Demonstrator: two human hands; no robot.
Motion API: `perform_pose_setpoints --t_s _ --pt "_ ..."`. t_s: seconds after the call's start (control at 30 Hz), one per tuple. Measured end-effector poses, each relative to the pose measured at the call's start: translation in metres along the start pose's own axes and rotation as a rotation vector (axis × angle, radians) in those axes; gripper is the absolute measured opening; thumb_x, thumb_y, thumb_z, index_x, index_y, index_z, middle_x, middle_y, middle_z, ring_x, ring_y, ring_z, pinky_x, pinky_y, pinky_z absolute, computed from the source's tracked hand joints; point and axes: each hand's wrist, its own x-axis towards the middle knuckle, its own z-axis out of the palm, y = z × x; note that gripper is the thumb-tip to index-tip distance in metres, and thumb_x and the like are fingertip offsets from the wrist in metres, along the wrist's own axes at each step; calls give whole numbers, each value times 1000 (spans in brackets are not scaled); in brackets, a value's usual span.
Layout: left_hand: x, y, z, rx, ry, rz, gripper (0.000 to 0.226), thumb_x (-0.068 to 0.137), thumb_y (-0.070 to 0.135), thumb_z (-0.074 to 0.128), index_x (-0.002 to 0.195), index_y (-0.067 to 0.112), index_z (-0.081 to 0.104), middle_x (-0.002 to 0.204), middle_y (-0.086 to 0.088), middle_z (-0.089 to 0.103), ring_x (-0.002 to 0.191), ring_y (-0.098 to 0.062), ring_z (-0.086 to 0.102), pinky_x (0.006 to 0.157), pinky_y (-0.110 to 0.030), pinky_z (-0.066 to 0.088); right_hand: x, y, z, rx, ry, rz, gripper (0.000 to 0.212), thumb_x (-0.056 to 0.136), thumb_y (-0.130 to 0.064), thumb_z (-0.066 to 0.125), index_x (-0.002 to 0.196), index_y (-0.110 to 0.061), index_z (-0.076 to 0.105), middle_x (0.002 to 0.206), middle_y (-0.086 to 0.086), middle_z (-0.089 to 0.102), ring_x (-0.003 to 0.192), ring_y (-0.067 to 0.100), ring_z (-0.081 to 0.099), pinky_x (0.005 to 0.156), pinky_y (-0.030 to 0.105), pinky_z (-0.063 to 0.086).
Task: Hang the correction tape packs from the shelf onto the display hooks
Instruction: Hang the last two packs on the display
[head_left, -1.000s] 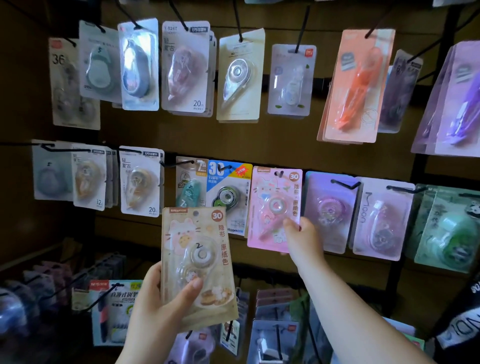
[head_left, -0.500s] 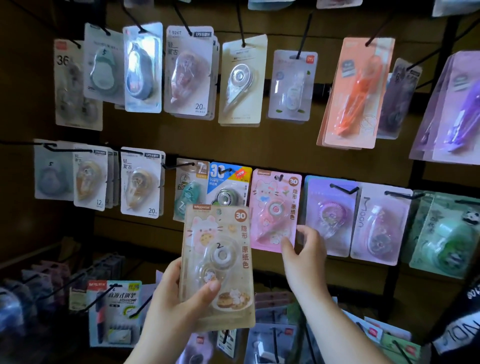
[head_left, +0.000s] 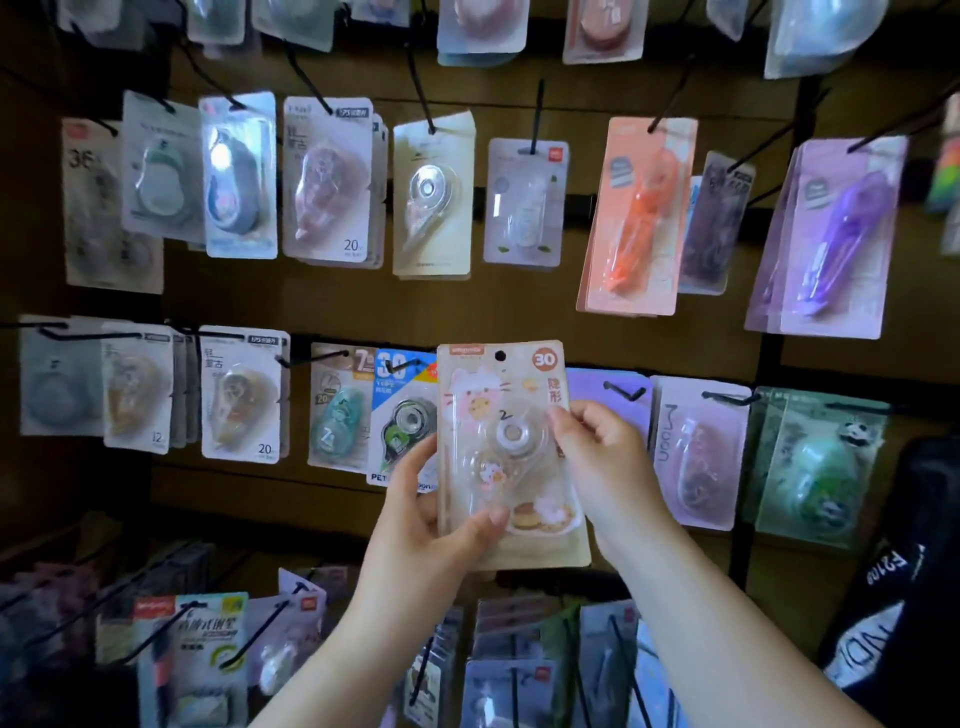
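While we grip the beige correction tape pack (head_left: 511, 457) with both hands, left hand (head_left: 426, 525) at its lower edge and right hand (head_left: 605, 462) newly closed on its right edge, it now covers the pink pack mid-row, its hole unhooked.

Both hands (head_left: 431, 525) and forearms are bare, no sleeves.

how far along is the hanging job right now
Done: the wall hooks already carry many packs, like the orange pack. In hand: left hand and right hand hold the beige cat pack up at the middle row, its hole not on a hook. Left: hooking it.
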Motion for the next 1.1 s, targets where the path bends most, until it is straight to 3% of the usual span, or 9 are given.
perform_pose_setpoints --t_s 0.13,0.23,0.37,0.53,0.6,0.77,0.9,1.0,1.1 --pt "1 -5 3 29 -44 9 60 80 11 62 106 54 29 103 9 67 89 -13 70 66 -29 60 6 3 -1 -48 -14 17 22 92 -21 49 71 -16 55 85 20 62 75 20 50 67 26 37" --pt "2 -9 4 52 -68 -4 64 82 11 60 104 60 25 106 9 66 93 -14 69 73 -36 59 7 8 -2 -54 -17 35 21 92 -21 49 74 -15 57 99 28 64 77 19 50 68 27 38" --pt "3 -14 4 84 -87 -15 76 81 14 64 132 50 19 126 1 60 111 -16 61 95 -45 50 8 10 -5 -74 5 45 19 92 -22 48 78 -15 58 105 24 64 89 34 60 73 28 42" --pt "3 -21 5 80 -93 -35 82 81 19 64 137 52 12 137 0 50 119 -21 56 96 -50 49 23 -6 -6 -122 37 31 24 93 -24 46 96 -7 63 110 21 65 102 35 60 90 42 48" --pt "4 -22 6 95 -92 -35 80 83 18 62 136 51 12 136 0 51 116 -20 57 93 -48 51 30 -10 -7 -163 29 43 26 93 -23 46 97 -3 63 112 26 63 107 39 58 91 46 48" --pt "7 -23 4 170 -117 -69 80 84 21 60 139 49 9 133 -1 53 97 -23 68 74 -39 59 38 -5 -7 -173 40 79 28 92 -21 49 97 3 63 114 28 61 101 38 59 65 28 40" --pt "15 -29 0 222 -101 -80 85 83 25 62 140 48 4 141 -3 46 113 -30 60 87 -46 54 42 -2 -3 -166 49 93 27 92 -22 48 96 0 64 113 25 63 106 36 57 88 38 47" --pt "21 -32 0 268 -114 -78 85 84 23 61 140 48 3 141 -5 45 108 -28 62 87 -46 54 45 5 -1 -172 61 85 23 92 -25 48 79 -11 62 108 23 65 86 27 58 80 32 44" --pt "30 -34 1 325 -132 -111 85 87 23 57 143 42 -4 143 -12 41 84 -19 68 72 -34 59 52 14 2 -168 84 86 26 91 -27 49 69 -16 57 103 20 67 82 21 55 79 30 42"
